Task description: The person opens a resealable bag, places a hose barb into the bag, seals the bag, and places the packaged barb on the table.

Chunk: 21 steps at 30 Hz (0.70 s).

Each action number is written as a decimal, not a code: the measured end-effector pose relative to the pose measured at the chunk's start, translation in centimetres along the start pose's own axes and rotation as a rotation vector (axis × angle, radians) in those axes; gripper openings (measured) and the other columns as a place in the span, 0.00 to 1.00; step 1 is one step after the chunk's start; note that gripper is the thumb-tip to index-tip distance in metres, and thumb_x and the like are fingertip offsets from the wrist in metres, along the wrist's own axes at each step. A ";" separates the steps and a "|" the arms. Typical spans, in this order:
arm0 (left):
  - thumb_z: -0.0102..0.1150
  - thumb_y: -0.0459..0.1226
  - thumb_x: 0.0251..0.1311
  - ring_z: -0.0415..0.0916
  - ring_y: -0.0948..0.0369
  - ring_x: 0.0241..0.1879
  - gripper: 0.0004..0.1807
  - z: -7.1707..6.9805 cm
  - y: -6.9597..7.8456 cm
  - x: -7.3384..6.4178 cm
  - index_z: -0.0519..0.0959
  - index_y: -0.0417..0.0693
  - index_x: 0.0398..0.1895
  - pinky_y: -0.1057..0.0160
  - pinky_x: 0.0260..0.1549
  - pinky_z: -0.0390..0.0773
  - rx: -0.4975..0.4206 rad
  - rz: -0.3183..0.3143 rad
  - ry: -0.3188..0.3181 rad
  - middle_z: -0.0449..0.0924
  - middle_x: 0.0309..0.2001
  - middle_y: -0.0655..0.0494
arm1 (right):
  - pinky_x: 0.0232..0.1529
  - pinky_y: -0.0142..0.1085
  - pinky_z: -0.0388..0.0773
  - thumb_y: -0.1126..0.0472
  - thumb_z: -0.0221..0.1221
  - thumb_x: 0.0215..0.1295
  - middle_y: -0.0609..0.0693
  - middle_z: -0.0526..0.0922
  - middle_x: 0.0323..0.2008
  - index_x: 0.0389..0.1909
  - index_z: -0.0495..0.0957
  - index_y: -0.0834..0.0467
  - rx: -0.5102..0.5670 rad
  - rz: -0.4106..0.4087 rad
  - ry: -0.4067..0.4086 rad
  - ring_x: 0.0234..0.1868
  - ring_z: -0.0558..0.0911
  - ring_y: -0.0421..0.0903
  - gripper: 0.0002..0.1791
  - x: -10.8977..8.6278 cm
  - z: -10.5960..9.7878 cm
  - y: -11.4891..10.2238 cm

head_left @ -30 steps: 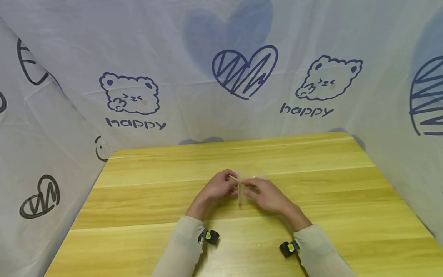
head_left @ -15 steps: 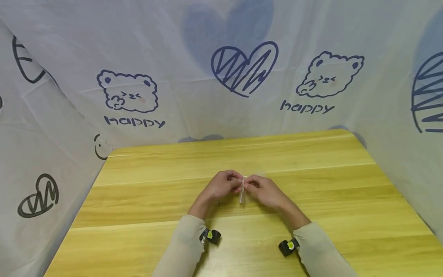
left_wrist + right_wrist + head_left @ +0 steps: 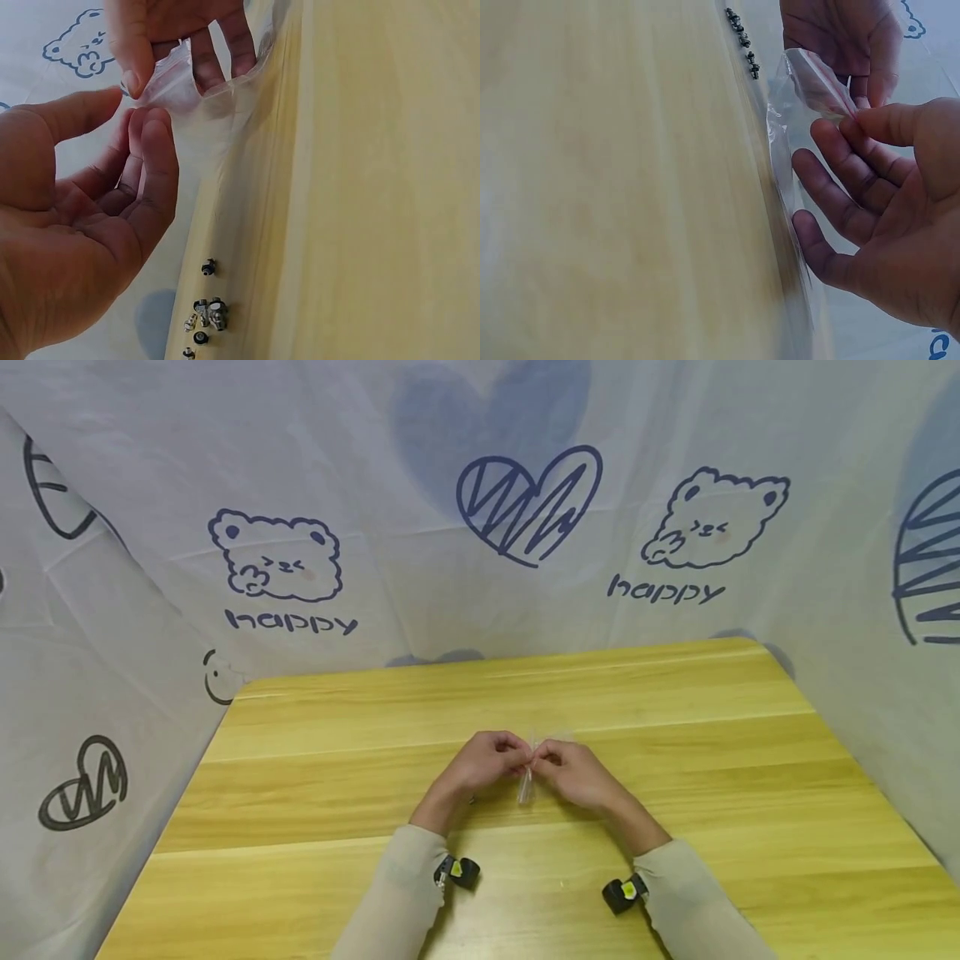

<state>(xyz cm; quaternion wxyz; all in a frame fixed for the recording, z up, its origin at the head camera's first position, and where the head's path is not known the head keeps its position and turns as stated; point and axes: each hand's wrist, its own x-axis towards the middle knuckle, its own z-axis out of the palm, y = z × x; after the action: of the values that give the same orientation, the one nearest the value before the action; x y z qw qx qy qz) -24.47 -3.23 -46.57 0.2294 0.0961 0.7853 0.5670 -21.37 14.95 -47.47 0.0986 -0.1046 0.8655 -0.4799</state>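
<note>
Two grips, both pinching: the left grip (image 3: 82, 225) and right grip (image 3: 907, 217) hold the clear bag (image 3: 526, 788) between them by its red-striped mouth, over the bench (image 3: 300, 827). I judge the slick film could slide from either pinch, or tear under an uneven tug. A dropping left grip might scatter the small metal fittings (image 3: 217, 313) near it. Both sleeves (image 3: 397, 893) converge forward, fingertips nearly meeting, the right's lower fingers fanned.

The bag (image 3: 810, 82) looks glossy plastic, the fittings (image 3: 217, 313) metal, the tabletop (image 3: 330, 793) smooth wood, the backdrop (image 3: 420, 585) matt cloth.
</note>
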 end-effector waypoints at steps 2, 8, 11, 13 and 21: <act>0.58 0.40 0.65 0.79 0.61 0.33 0.10 0.1 0.0 0.0 0.81 0.41 0.39 0.59 0.40 0.81 0.003 -0.004 0.008 0.82 0.34 0.51 | 0.50 0.41 0.74 0.57 0.55 0.71 0.48 0.85 0.41 0.37 0.82 0.52 -0.016 -0.007 0.000 0.47 0.79 0.44 0.08 0.0 0.0 0.0; 0.57 0.41 0.66 0.79 0.58 0.32 0.10 0.3 -0.1 0.0 0.81 0.44 0.36 0.60 0.36 0.79 0.076 -0.017 0.037 0.82 0.31 0.54 | 0.49 0.42 0.76 0.58 0.55 0.70 0.49 0.85 0.43 0.38 0.83 0.52 -0.043 -0.029 -0.007 0.47 0.80 0.45 0.08 -0.1 0.1 -0.1; 0.57 0.42 0.66 0.80 0.56 0.33 0.10 0.2 0.0 -0.1 0.81 0.46 0.36 0.61 0.34 0.77 0.093 -0.021 0.041 0.82 0.30 0.54 | 0.49 0.42 0.76 0.58 0.55 0.70 0.48 0.85 0.44 0.39 0.84 0.52 -0.043 -0.038 -0.006 0.47 0.80 0.44 0.08 -0.1 0.0 -0.2; 0.57 0.42 0.65 0.80 0.54 0.34 0.10 0.2 0.1 -0.1 0.81 0.46 0.36 0.60 0.33 0.77 0.098 -0.019 0.044 0.83 0.30 0.54 | 0.47 0.41 0.76 0.58 0.56 0.70 0.48 0.86 0.43 0.39 0.84 0.52 -0.045 -0.046 -0.005 0.46 0.80 0.44 0.08 -0.1 0.0 -0.3; 0.54 0.40 0.67 0.81 0.54 0.34 0.09 0.4 0.3 -0.3 0.81 0.45 0.36 0.61 0.33 0.78 0.119 -0.011 0.055 0.83 0.31 0.52 | 0.47 0.40 0.77 0.57 0.57 0.69 0.46 0.86 0.39 0.33 0.84 0.50 -0.042 -0.057 -0.008 0.46 0.81 0.44 0.08 0.0 -0.1 -0.1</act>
<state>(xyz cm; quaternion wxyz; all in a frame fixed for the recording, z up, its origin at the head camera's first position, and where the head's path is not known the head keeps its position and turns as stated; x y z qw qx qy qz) -24.06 -2.96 -46.31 0.2049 0.0895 0.8242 0.5203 -21.43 14.94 -47.29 0.0860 -0.1331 0.8717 -0.4636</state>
